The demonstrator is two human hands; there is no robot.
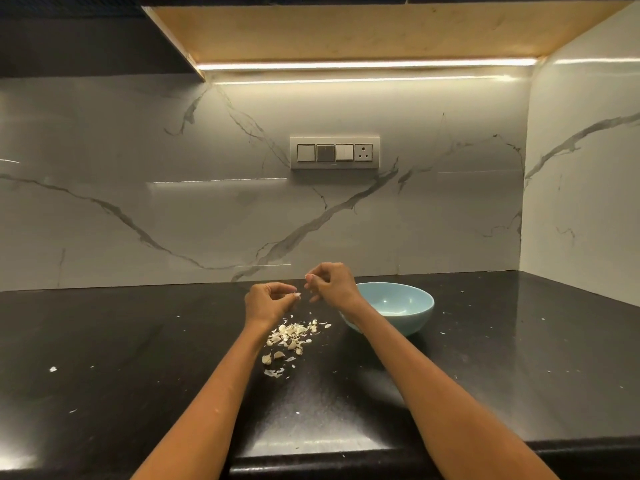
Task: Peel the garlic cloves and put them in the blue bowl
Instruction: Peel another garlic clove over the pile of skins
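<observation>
A pile of garlic cloves and loose skins (pixel 292 336) lies on the black counter. Above it my left hand (pixel 268 303) pinches a small white garlic clove (pixel 297 294) at its fingertips. My right hand (pixel 329 284) is raised a little higher, just to the right, thumb and forefinger pinched on a thin bit of garlic skin (pixel 309 276). The blue bowl (pixel 412 315) stands to the right, partly hidden behind my right wrist. One small pale piece shows inside it.
The black counter (pixel 138 358) carries scattered skin flecks, one at the left (pixel 53 368). A marble backsplash with a switch panel (pixel 334 152) rises behind, a marble side wall (pixel 581 188) closes the right, and the counter's front edge (pixel 346 455) runs below.
</observation>
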